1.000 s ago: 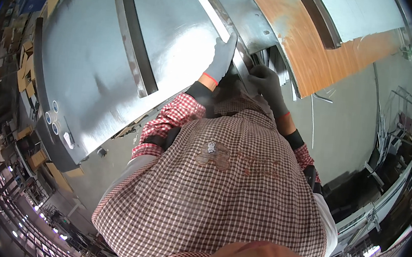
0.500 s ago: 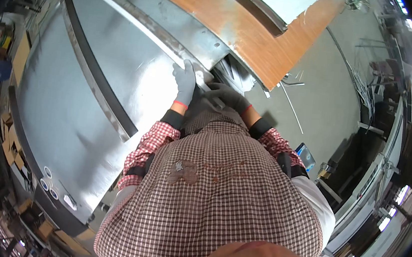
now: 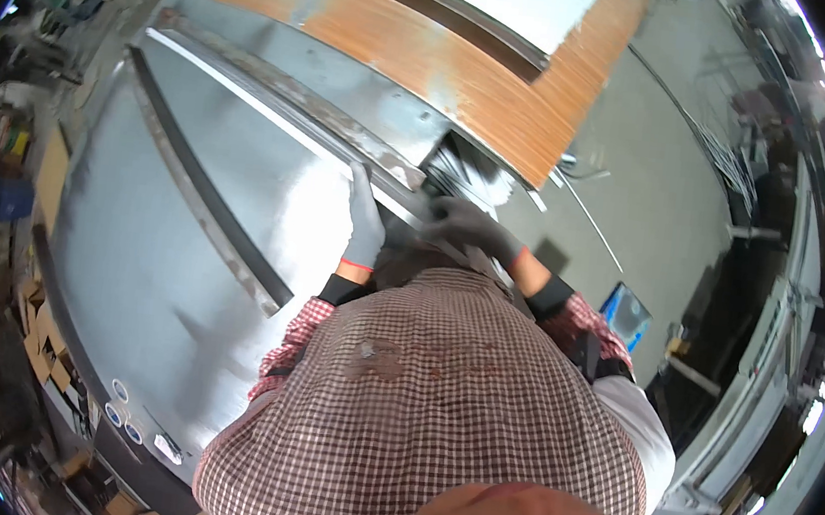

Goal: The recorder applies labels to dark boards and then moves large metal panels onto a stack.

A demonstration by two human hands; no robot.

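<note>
The large grey metal panel (image 3: 184,234) fills the left and centre of your view, lying flat and running from the near left to the far middle. A dark raised bar (image 3: 207,206) crosses it lengthwise. Along its far edge runs a worn metal rail (image 3: 345,135), and beyond that lies a wood-grain board (image 3: 433,59) with another dark strip on top.

Your left hand (image 3: 366,218), in a light grey glove, lies flat with the fingers together and extended, pressed on the panel just beside the rail. Your right hand (image 3: 466,225), in a dark grey glove, is curled over the rail edge directly to the right of the left hand, next to a dark opening at the board's near corner. Whether it clamps anything cannot be told; the fingers are bent and partly hidden.

Both forearms reach forward from your checked red-and-white shirt (image 3: 437,411), with dark cuffs at the wrists.

To the right lies the grey concrete floor (image 3: 659,203), with a thin rod and a small blue object (image 3: 626,315) on it. Cluttered shelving lines the left edge.
</note>
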